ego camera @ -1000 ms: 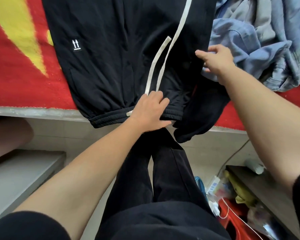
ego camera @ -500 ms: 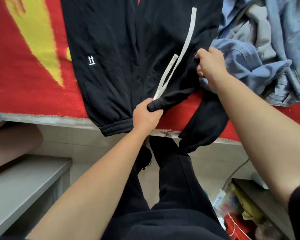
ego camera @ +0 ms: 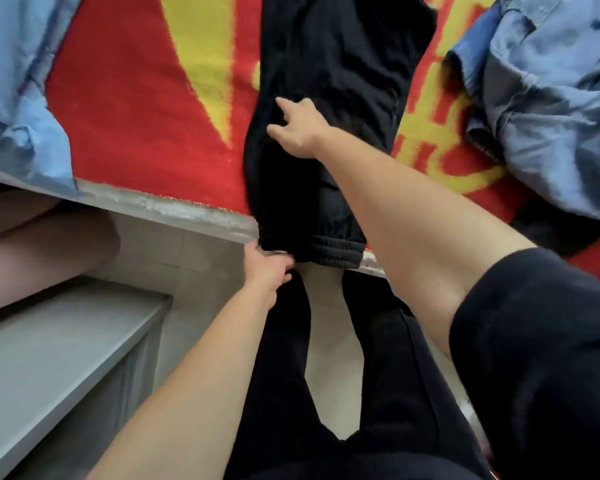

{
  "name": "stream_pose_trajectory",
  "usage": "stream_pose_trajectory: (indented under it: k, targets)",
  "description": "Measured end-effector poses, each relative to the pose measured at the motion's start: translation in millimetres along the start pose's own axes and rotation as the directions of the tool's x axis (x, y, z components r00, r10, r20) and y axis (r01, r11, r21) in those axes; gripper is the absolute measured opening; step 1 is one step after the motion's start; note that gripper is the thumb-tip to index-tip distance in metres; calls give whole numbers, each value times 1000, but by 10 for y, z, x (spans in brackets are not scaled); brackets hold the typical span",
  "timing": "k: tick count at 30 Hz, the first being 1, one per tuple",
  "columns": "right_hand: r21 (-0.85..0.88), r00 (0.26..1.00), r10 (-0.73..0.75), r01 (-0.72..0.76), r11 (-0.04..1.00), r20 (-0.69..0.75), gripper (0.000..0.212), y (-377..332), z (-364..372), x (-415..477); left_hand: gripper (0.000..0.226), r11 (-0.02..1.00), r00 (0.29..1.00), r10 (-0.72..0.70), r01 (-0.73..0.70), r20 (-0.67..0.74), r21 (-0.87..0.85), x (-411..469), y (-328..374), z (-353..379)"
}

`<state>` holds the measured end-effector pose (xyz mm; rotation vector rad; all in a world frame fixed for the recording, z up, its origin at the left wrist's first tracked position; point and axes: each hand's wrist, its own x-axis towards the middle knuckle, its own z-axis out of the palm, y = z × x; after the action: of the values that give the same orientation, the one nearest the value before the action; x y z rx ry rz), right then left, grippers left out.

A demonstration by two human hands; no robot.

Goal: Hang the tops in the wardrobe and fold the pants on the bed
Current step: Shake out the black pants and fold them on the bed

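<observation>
Black pants [ego camera: 326, 64] laid out on the bed [ego camera: 136, 126], long axis pointed straight away from the body

The ribbed band [ego camera: 329, 245] is hung just over the near bed edge, and its left corner is gripped by the left hand [ego camera: 269, 270], fingers curled on the cloth. The right hand [ego camera: 300, 129] is pressed flat farther up the pants, fingers spread, nothing gripped. The far end is cut off up top, so tbh the next fold is probably made along that axis, near end carried away. The left hand is better placed for that.
</observation>
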<state>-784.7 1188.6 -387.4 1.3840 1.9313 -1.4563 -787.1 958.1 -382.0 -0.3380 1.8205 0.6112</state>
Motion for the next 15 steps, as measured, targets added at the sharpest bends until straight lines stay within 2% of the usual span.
stream_pose_trajectory:
  k: [2, 4, 6, 8, 9, 10, 11, 13, 14, 15]
  targets:
    - [111, 997, 15, -7, 994, -73, 60, 85, 72, -38, 54, 959, 993, 120, -121, 20, 256, 72, -6, -88]
    - [216, 973, 17, 35, 976, -232, 50, 225, 40, -151, 50, 905, 969, 236, -246, 70, 347, 109, 48, -179]
    - [113, 856, 18, 47, 993, -517, 43, 455, -7, -388, 48, 888, 952, 302, -302, 56, 347, 139, 183, -222]
    - [32, 695, 72, -70, 997, -716, 53, 758, 3, -666, 47, 897, 948, 315, -309, 34, 315, 158, 345, -215]
    - [90, 667, 181, -168, 982, -723, 65, 880, 32, -788, 47, 897, 951, 307, -304, 41, 322, 177, 416, -191]
    - [172, 675, 316, -273, 947, -667, 77, 1001, 74, -872, 49, 887, 952, 298, -301, 64, 349, 197, 471, -160]
    - [215, 715, 423, -368, 905, -557, 83, 1130, 121, -924, 52, 871, 953, 285, -301, 100, 387, 208, 509, -126]
    - [171, 807, 470, -439, 882, -358, 64, 1372, 226, -1004, 57, 839, 949, 271, -315, 161, 443, 219, 537, -37]
    - [174, 814, 459, -425, 888, -357, 51, 1470, 273, -1035, 58, 812, 945, 275, -326, 175, 484, 233, 533, 19]
    - [219, 787, 470, -416, 882, -399, 41, 1549, 306, -1059, 59, 763, 941, 284, -338, 184, 551, 247, 524, 76]
